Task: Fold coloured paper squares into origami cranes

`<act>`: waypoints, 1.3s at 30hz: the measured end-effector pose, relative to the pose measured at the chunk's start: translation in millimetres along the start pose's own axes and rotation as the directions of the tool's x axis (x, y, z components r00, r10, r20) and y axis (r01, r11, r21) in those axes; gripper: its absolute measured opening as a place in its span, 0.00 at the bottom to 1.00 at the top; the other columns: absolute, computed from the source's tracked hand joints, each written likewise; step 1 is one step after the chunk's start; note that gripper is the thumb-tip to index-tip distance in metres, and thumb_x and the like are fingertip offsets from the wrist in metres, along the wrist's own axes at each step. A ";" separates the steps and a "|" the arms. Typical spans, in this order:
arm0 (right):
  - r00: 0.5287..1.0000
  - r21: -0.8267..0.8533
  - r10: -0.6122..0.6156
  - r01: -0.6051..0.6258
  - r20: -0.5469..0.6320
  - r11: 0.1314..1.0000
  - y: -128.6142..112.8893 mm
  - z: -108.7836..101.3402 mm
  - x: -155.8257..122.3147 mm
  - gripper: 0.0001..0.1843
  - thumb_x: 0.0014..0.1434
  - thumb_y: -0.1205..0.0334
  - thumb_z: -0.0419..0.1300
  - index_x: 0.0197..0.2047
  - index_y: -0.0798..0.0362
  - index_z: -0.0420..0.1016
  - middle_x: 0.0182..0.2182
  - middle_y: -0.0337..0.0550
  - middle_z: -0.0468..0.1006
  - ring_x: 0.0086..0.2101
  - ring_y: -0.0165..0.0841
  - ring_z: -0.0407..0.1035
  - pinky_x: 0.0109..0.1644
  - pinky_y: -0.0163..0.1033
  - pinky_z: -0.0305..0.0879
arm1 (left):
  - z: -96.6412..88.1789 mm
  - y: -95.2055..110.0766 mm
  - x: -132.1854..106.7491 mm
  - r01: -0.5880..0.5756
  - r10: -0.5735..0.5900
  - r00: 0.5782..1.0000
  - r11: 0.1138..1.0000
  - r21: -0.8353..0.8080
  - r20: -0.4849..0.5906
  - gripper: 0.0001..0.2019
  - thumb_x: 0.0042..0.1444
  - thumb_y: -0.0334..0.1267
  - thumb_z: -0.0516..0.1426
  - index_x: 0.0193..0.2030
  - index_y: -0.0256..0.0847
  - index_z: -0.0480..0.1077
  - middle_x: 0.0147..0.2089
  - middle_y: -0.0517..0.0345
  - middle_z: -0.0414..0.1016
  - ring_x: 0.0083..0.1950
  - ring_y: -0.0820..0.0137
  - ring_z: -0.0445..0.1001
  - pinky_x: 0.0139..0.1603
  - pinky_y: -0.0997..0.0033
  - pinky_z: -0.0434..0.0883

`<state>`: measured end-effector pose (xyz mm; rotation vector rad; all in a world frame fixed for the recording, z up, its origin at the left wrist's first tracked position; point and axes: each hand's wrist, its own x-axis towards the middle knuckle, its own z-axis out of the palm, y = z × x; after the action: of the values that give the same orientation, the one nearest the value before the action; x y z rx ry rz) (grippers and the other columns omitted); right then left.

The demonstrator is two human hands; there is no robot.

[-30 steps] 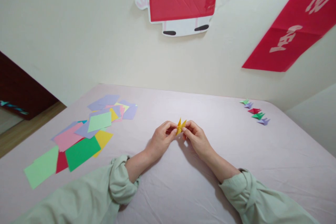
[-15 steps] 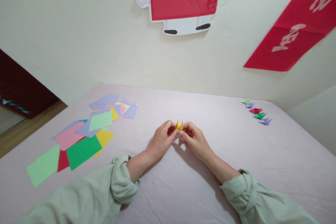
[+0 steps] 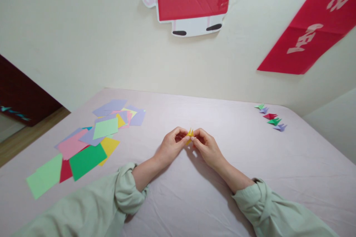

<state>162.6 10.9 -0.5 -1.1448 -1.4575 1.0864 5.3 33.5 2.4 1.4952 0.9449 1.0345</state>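
Between my two hands, just above the middle of the table, is a small folded yellow origami piece point(image 3: 190, 133) with pointed tips sticking up. My left hand point(image 3: 174, 143) pinches its left side between thumb and fingers. On the other side, the thumb and fingers of my right hand point(image 3: 206, 145) are closed on it too. My fingertips hide much of the folded paper.
Loose coloured paper sheets point(image 3: 88, 162) lie overlapping on the left of the cloth-covered table point(image 3: 178, 200). Several small folded origami pieces point(image 3: 274, 121) stand in a row at the far right. Behind the table rises a pale wall point(image 3: 194, 66) with red decorations.
The yellow piece has turned slightly between my fingers, and its pointed tips now stand closer together. Both hands keep their grip in nearly the same place.
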 end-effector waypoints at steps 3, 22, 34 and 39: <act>1.000 -0.003 0.001 -0.001 0.017 1.000 -0.7 -0.3 -0.4 0.09 0.62 0.56 0.57 0.34 0.52 0.69 0.26 0.35 0.71 0.26 0.28 0.66 0.30 0.34 0.63 | -1.3 1.8 0.1 0.007 -0.008 1.000 1.000 0.004 0.006 0.07 0.57 0.40 0.58 0.35 0.37 0.70 0.34 0.60 0.72 0.35 0.73 0.71 0.38 0.74 0.68; 0.989 -0.105 -0.139 0.133 -0.047 0.986 -0.1 -2.6 -0.2 0.04 0.61 0.63 0.55 0.38 0.51 0.71 0.39 0.43 0.73 0.37 0.33 0.68 0.38 0.37 0.65 | -5.7 8.8 -4.2 -0.331 0.334 0.942 0.892 0.307 0.045 0.04 0.59 0.29 0.57 0.37 0.41 0.69 0.48 0.54 0.73 0.53 0.67 0.71 0.54 0.65 0.68; 0.988 -0.173 -0.144 0.130 -0.065 0.976 -2.9 -3.6 -0.6 0.04 0.61 0.65 0.55 0.37 0.51 0.71 0.33 0.40 0.72 0.34 0.32 0.67 0.37 0.37 0.64 | -6.9 7.2 -6.1 -0.349 0.362 0.931 0.860 0.373 0.037 0.04 0.59 0.29 0.55 0.39 0.42 0.67 0.43 0.56 0.72 0.48 0.68 0.71 0.51 0.67 0.68; 0.991 -0.179 -0.125 0.116 -0.039 0.977 -5.5 -2.9 -1.6 0.04 0.62 0.64 0.55 0.38 0.51 0.71 0.35 0.41 0.73 0.36 0.32 0.68 0.40 0.38 0.65 | -3.5 6.4 -6.0 -0.195 0.222 0.973 0.932 0.304 -0.058 0.08 0.58 0.34 0.58 0.44 0.42 0.67 0.43 0.57 0.74 0.46 0.69 0.73 0.49 0.69 0.69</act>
<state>164.9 8.7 5.1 -1.1807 -1.5871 0.8529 0.4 27.9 8.3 1.8429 1.0581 1.1592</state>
